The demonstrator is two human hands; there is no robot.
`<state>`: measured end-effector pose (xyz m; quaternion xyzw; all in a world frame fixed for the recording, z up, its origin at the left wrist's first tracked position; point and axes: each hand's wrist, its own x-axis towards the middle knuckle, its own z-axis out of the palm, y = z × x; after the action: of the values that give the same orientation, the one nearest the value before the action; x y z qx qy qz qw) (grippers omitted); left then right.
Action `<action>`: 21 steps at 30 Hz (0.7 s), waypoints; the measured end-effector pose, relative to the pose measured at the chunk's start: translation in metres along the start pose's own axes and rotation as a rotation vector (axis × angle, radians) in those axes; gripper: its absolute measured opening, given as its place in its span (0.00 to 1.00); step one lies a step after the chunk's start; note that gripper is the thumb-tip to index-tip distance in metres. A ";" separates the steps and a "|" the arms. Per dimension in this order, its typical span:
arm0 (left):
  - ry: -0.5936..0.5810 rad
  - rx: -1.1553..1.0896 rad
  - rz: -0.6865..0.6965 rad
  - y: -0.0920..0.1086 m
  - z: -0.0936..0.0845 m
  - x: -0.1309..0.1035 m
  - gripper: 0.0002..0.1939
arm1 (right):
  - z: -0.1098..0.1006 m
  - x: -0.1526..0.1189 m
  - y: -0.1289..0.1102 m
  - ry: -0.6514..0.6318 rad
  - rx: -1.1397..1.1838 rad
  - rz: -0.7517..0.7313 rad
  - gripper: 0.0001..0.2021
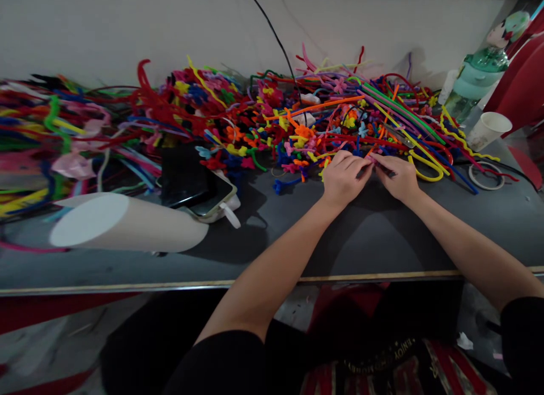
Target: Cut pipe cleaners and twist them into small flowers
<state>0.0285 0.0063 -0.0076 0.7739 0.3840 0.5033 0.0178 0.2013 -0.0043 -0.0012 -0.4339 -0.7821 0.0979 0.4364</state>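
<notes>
My left hand and my right hand meet at the front edge of the heap, fingertips almost touching. Both are closed in a pinch on an orange pipe cleaner, whose short end shows above the fingers; the rest of it is hidden. Behind them lies a tangled pile of pipe cleaners in many colours, with several long green stems running through it. Small shaped pieces, such as an orange flower, lie left of my hands. A bent yellow pipe cleaner rests just right of my right hand.
A white paper roll lies at the left, beside a phone and a black flat object. At the right stand a paper cup and a green bottle. A black cable hangs down the wall onto the pile.
</notes>
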 end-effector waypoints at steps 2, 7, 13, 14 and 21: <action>0.004 0.020 0.015 0.001 0.000 0.000 0.09 | 0.001 0.000 0.000 0.005 -0.021 -0.001 0.16; -0.055 0.083 0.052 0.001 -0.001 0.001 0.09 | 0.004 -0.003 0.002 0.008 -0.041 -0.024 0.16; -0.126 0.149 0.088 0.004 -0.005 0.004 0.10 | 0.006 -0.005 0.003 -0.013 -0.029 -0.006 0.17; -0.134 0.137 0.087 0.005 -0.006 0.004 0.09 | 0.006 -0.005 0.003 -0.013 -0.027 -0.006 0.17; -0.185 -0.159 -0.155 0.009 -0.009 0.009 0.06 | 0.007 -0.005 0.005 -0.031 -0.019 -0.053 0.16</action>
<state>0.0285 0.0029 0.0074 0.7812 0.3982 0.4557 0.1534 0.2005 -0.0034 -0.0111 -0.4157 -0.8007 0.0855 0.4227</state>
